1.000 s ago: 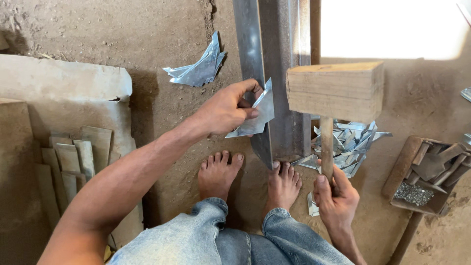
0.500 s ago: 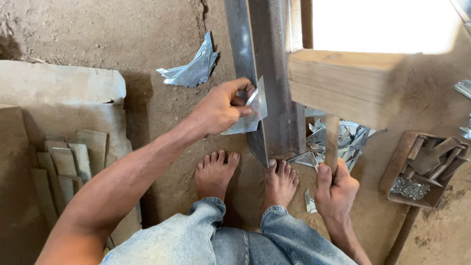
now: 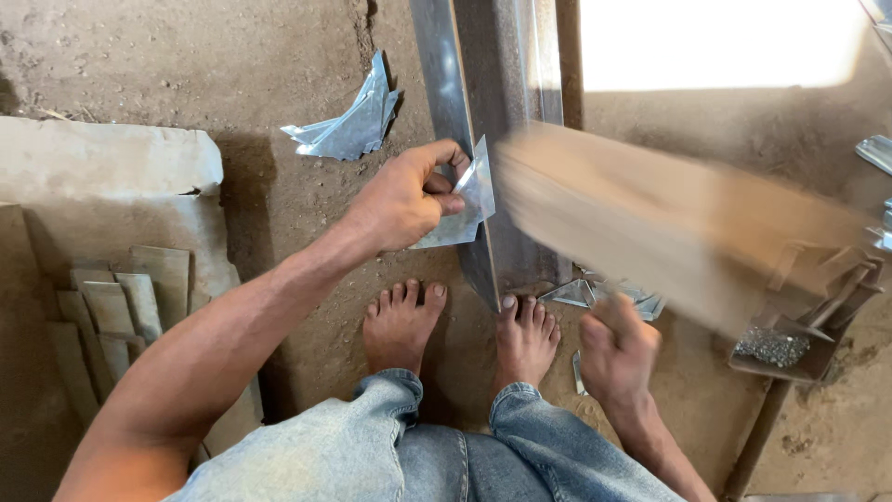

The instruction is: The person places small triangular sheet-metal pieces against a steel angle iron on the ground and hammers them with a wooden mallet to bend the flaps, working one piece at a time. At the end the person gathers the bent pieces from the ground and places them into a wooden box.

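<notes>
Pinching a small metal plate (image 3: 462, 203) at frame centre, my left hand (image 3: 401, 200) held it against the long steel beam (image 3: 483, 112). My right hand (image 3: 618, 353) gripped the blurred wooden mallet (image 3: 669, 223), apparently mid-strike; the blow needed the plate steady, fingers clear. Metal offcuts (image 3: 348, 125) lay upper left.

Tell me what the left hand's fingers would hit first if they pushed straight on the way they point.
Likely the long steel beam: the left hand pinches a bent metal piece right against its edge, though depth is unclear.

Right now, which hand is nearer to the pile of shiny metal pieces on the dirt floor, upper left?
Left. The left hand is just below the pile of shiny metal pieces; the right hand is far lower right.
</notes>
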{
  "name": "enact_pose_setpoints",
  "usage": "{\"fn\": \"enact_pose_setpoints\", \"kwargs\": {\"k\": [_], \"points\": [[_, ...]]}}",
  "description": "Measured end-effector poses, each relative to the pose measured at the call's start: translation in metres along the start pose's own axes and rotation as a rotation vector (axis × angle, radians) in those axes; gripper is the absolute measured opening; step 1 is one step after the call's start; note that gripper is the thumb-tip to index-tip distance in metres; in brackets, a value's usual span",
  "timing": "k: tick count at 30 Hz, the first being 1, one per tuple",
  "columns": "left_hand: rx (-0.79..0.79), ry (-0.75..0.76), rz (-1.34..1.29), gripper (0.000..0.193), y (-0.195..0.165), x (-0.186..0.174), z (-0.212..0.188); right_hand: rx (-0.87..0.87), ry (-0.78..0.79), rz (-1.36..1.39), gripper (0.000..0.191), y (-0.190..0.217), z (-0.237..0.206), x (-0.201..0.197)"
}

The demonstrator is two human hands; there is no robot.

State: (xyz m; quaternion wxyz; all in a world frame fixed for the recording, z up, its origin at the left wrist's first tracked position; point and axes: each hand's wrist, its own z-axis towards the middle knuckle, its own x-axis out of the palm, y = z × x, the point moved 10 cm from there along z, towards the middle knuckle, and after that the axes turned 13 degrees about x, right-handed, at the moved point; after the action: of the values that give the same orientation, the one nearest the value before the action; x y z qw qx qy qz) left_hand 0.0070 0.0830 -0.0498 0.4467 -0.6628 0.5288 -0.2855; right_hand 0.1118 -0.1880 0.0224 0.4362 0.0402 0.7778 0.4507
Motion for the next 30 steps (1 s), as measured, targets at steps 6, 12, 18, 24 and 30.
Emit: {"fn": "enact_pose_setpoints", "kwargs": {"k": [6,12,18,24,30], "points": [[-0.013,-0.054,0.009,0.020,-0.003,-0.004,-0.002,0.019,-0.188,0.657,0.047,-0.020,-0.008,-0.039],[0.042,-0.069,0.014,0.020,-0.006,-0.004,-0.001,0.001,-0.020,0.510,0.048,-0.004,-0.004,-0.006],[0.058,-0.124,-0.003,0.018,-0.006,-0.004,-0.005,0.256,-0.069,0.819,0.034,-0.023,-0.006,-0.007],[0.130,-0.111,-0.054,0.019,-0.001,0.000,0.000,0.284,0.067,0.429,0.049,-0.026,-0.010,0.013],[0.123,-0.139,-0.019,0.017,0.020,0.002,-0.002,0.262,-0.029,1.011,0.052,-0.046,-0.016,0.007]]}}
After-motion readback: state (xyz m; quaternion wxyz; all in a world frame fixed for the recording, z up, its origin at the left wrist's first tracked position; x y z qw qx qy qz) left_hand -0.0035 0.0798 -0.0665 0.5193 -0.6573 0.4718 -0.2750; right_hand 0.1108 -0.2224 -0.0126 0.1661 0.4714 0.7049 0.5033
